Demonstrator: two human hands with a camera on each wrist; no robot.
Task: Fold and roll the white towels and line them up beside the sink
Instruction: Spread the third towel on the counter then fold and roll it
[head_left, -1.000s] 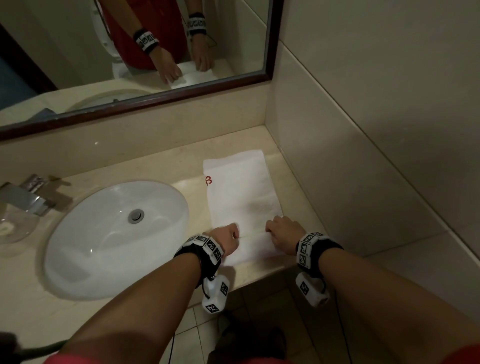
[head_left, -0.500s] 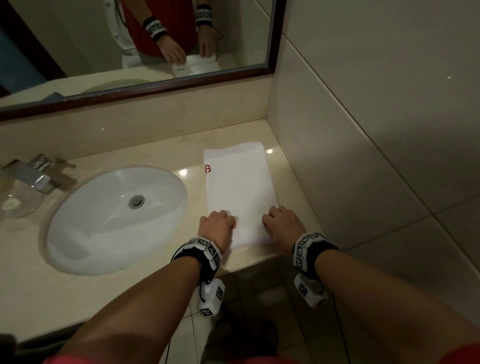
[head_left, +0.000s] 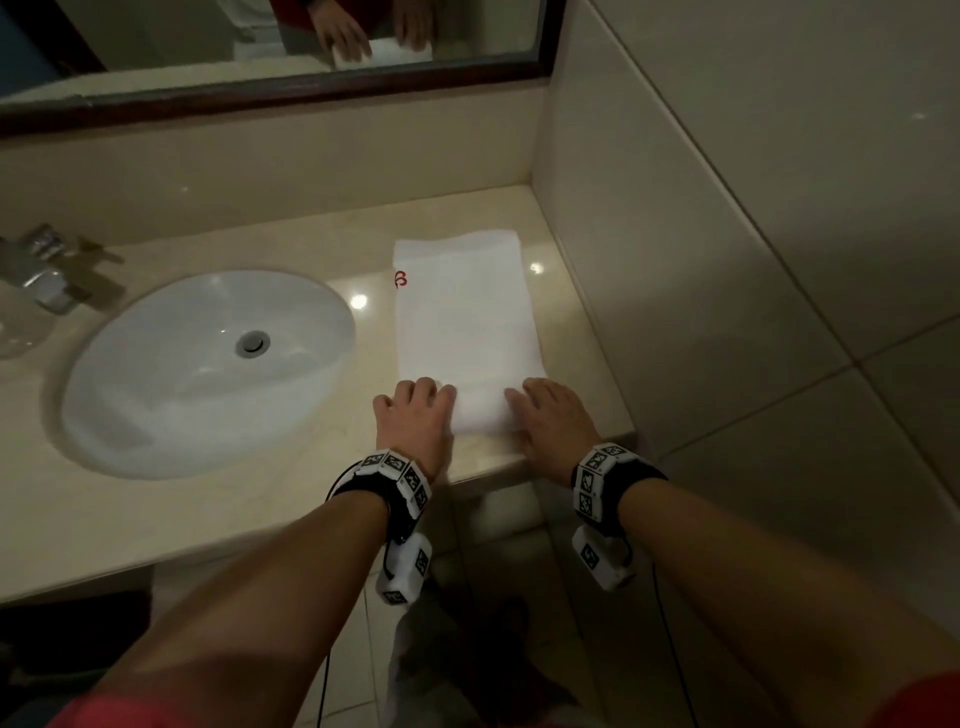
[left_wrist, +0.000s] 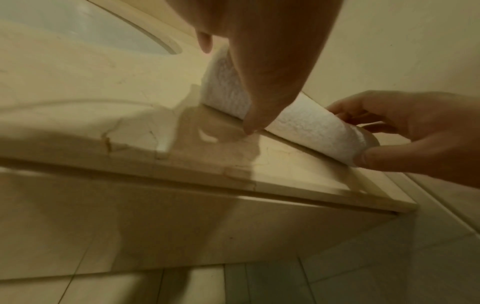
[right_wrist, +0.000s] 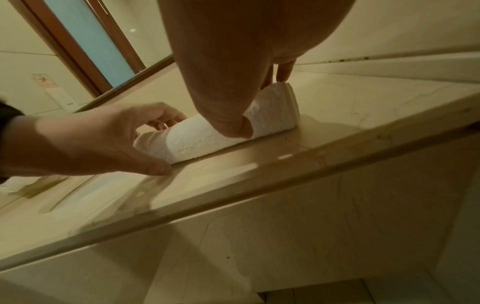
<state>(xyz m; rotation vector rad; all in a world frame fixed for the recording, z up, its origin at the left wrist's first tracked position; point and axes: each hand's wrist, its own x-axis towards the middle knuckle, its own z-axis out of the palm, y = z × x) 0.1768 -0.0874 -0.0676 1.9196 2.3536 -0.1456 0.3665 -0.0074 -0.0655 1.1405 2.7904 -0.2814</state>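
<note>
Since a moment ago we have rolled the near end of the white towel (head_left: 467, 322) farther from the counter edge; our left hand (head_left: 415, 415) and right hand (head_left: 553, 415) curl round the roll, right of the sink (head_left: 208, 364)

a beige polished stone countertop (head_left: 218, 499) runs along the wall, its glossy face catching small light spots. a chrome metal faucet (head_left: 44, 270) stands at the far left edge of the head view. a dark brown wood-framed mirror (head_left: 291, 98) hangs above the beige backsplash. large pale glazed wall tiles (head_left: 753, 218) close the right side. light square floor tiles (left_wrist: 272, 283) lie below the counter's front panel.
</note>
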